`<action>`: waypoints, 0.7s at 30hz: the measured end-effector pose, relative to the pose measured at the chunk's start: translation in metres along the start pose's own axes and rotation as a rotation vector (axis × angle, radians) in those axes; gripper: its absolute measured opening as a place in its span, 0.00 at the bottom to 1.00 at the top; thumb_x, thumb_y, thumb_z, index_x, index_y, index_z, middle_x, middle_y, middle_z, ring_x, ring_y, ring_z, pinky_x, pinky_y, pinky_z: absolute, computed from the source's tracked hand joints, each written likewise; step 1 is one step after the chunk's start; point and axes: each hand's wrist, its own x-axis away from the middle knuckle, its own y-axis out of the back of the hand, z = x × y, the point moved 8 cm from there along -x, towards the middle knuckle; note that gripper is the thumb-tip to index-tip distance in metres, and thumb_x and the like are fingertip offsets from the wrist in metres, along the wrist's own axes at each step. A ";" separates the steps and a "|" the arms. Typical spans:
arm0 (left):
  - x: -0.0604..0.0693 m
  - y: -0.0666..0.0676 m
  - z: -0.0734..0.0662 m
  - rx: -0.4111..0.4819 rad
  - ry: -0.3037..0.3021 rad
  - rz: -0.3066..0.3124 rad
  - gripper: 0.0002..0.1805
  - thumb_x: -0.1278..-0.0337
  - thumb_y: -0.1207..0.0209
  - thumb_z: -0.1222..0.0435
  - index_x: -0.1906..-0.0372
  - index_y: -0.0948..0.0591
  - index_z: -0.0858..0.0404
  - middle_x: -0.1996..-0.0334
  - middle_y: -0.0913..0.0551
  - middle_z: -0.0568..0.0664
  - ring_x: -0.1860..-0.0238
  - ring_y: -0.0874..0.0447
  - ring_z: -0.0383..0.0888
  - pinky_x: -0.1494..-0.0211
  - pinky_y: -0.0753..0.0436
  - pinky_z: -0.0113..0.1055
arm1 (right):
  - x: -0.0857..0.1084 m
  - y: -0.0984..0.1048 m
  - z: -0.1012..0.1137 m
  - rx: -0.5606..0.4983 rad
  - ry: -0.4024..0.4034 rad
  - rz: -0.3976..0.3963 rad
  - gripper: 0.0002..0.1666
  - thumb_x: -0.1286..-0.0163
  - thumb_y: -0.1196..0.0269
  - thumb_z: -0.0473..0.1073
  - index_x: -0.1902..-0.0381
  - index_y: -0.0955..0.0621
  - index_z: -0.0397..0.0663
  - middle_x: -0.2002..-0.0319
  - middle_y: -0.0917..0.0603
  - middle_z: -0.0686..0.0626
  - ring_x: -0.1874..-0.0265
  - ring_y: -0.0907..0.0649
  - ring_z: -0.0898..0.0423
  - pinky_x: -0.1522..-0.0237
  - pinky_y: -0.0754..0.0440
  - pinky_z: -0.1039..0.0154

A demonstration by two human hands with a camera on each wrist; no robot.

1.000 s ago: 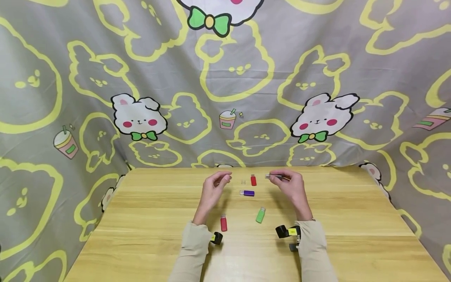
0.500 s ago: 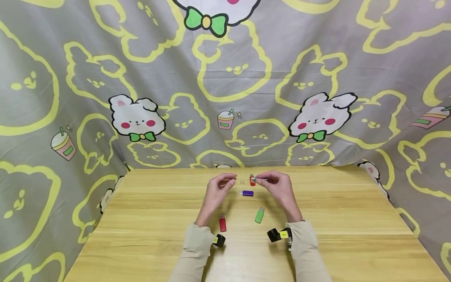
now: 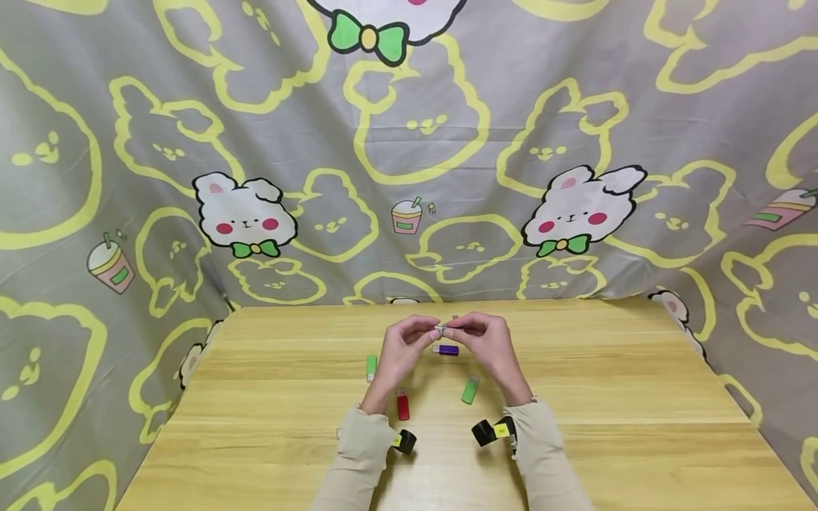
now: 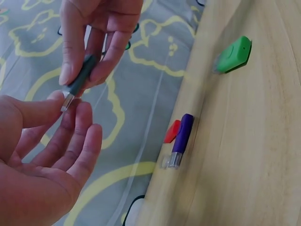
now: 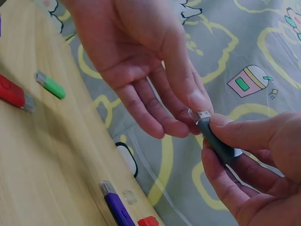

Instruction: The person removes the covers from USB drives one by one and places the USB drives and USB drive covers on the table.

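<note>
Thumb and fingers of my right hand (image 3: 488,348) pinch a dark grey-green USB flash drive (image 5: 217,141), its metal plug pointing at my left hand (image 3: 402,349). At that plug, my left thumb and forefinger pinch what looks like a small clear cap (image 5: 192,115), mostly hidden by the fingertips. Cap and plug meet or overlap; I cannot tell how far. The left hand's other fingers are spread loosely. Below the hands, a purple USB flash drive (image 3: 449,350) lies on the table, and a red one (image 4: 172,132) lies behind it, largely covered in the head view.
A loose clear cap (image 5: 129,197) lies by the purple drive. Nearer on the wooden table (image 3: 639,397) are a green drive (image 3: 469,390), a red drive (image 3: 402,406) and another green drive (image 3: 371,367) by the left wrist. A patterned curtain (image 3: 307,142) hangs behind the table.
My right hand has moved left with the grey-green USB flash drive, and my left hand slightly right, until they meet. The green drive by the left wrist has come into view.
</note>
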 end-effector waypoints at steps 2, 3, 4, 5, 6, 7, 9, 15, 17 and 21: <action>0.000 0.001 -0.001 0.007 -0.006 -0.013 0.10 0.36 0.34 0.74 0.53 0.15 0.75 0.57 0.13 0.64 0.58 0.11 0.45 0.52 0.15 0.30 | 0.000 -0.002 0.000 0.004 0.006 0.003 0.09 0.40 0.24 0.33 0.62 0.11 0.33 0.61 0.11 0.37 0.63 0.11 0.51 0.59 0.14 0.69; 0.000 0.001 -0.002 0.008 -0.008 -0.017 0.09 0.36 0.34 0.75 0.54 0.15 0.75 0.58 0.13 0.65 0.59 0.11 0.46 0.53 0.14 0.30 | 0.000 -0.003 0.000 0.012 0.008 0.003 0.09 0.40 0.24 0.33 0.62 0.11 0.34 0.62 0.11 0.38 0.63 0.11 0.50 0.59 0.14 0.69; 0.000 0.001 -0.002 0.011 -0.009 -0.021 0.08 0.37 0.34 0.75 0.55 0.15 0.74 0.58 0.13 0.65 0.59 0.11 0.47 0.53 0.15 0.30 | 0.000 -0.004 0.001 0.023 0.012 0.004 0.09 0.40 0.24 0.33 0.62 0.11 0.34 0.62 0.11 0.38 0.63 0.11 0.49 0.59 0.14 0.69; 0.000 0.001 -0.002 0.009 -0.010 -0.025 0.08 0.37 0.34 0.75 0.55 0.14 0.74 0.59 0.13 0.65 0.59 0.11 0.48 0.53 0.15 0.29 | 0.001 -0.005 0.001 0.034 0.016 0.005 0.08 0.40 0.24 0.33 0.63 0.11 0.35 0.62 0.11 0.38 0.63 0.11 0.48 0.59 0.14 0.69; 0.000 0.002 -0.003 0.010 -0.014 -0.027 0.07 0.38 0.34 0.75 0.56 0.14 0.74 0.59 0.13 0.65 0.59 0.11 0.50 0.54 0.15 0.29 | 0.001 -0.005 0.002 0.047 0.020 0.004 0.08 0.40 0.24 0.33 0.63 0.10 0.35 0.62 0.11 0.39 0.63 0.11 0.47 0.60 0.14 0.69; 0.000 0.002 -0.003 0.012 -0.018 -0.028 0.07 0.38 0.34 0.76 0.56 0.14 0.75 0.59 0.13 0.66 0.59 0.11 0.52 0.54 0.15 0.29 | 0.001 -0.005 0.003 0.062 0.024 0.003 0.07 0.40 0.24 0.32 0.63 0.10 0.36 0.62 0.11 0.39 0.63 0.11 0.47 0.60 0.15 0.69; 0.000 0.001 -0.004 0.013 -0.026 -0.028 0.07 0.38 0.34 0.76 0.56 0.14 0.75 0.59 0.13 0.66 0.59 0.12 0.55 0.54 0.15 0.29 | 0.001 -0.005 0.005 0.094 0.032 0.001 0.06 0.41 0.24 0.32 0.65 0.10 0.37 0.63 0.11 0.40 0.63 0.11 0.47 0.60 0.14 0.69; 0.001 0.002 -0.006 -0.013 -0.061 -0.039 0.07 0.38 0.34 0.76 0.57 0.13 0.75 0.59 0.12 0.65 0.60 0.12 0.56 0.56 0.16 0.27 | 0.001 -0.007 0.008 0.196 0.047 0.019 0.06 0.42 0.24 0.30 0.67 0.11 0.39 0.65 0.10 0.43 0.66 0.11 0.51 0.62 0.14 0.68; 0.001 0.002 -0.006 -0.029 -0.058 -0.042 0.06 0.38 0.34 0.76 0.57 0.13 0.74 0.59 0.11 0.63 0.60 0.12 0.52 0.56 0.16 0.26 | 0.001 -0.007 0.008 0.229 0.049 0.020 0.06 0.42 0.24 0.30 0.67 0.11 0.40 0.65 0.10 0.44 0.67 0.12 0.52 0.63 0.14 0.68; 0.001 0.002 -0.005 -0.043 -0.051 -0.043 0.07 0.39 0.33 0.76 0.57 0.13 0.74 0.60 0.11 0.62 0.61 0.12 0.48 0.57 0.16 0.26 | 0.002 -0.007 0.008 0.274 0.052 0.022 0.06 0.42 0.23 0.30 0.67 0.10 0.40 0.64 0.10 0.43 0.67 0.11 0.52 0.63 0.13 0.66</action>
